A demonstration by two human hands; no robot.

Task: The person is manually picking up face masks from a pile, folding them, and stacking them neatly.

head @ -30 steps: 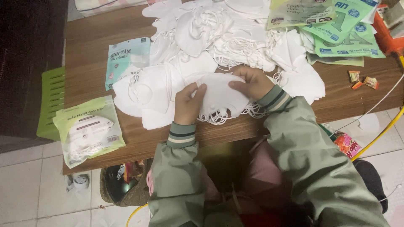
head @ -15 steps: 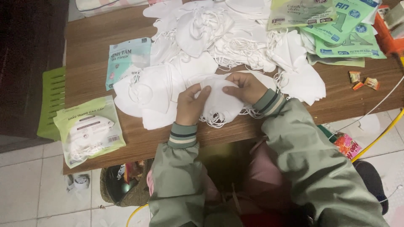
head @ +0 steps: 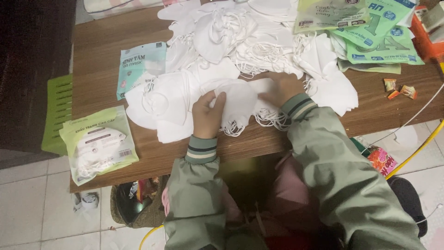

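My left hand [head: 207, 115] pinches the near edge of a white face mask [head: 239, 99] that lies on the wooden table [head: 97, 69], its ear loops hanging over the front edge. My right hand [head: 281, 89] presses down on the same mask's right side. A big heap of loose white masks [head: 231, 37] spreads behind and beside both hands. Both arms wear grey-green sleeves with striped cuffs.
A filled light-green mask packet [head: 99, 143] lies at the table's front left corner and a teal packet [head: 138, 65] sits behind it. Several green empty packets [head: 370, 32] pile at the back right. Small wrapped sweets [head: 397, 89] rest at right. A green plastic stool [head: 58, 113] stands left.
Both hands drew closer together on the mask, folding it narrower; the right hand moved a little left and up, the left thumb came over the mask's edge.
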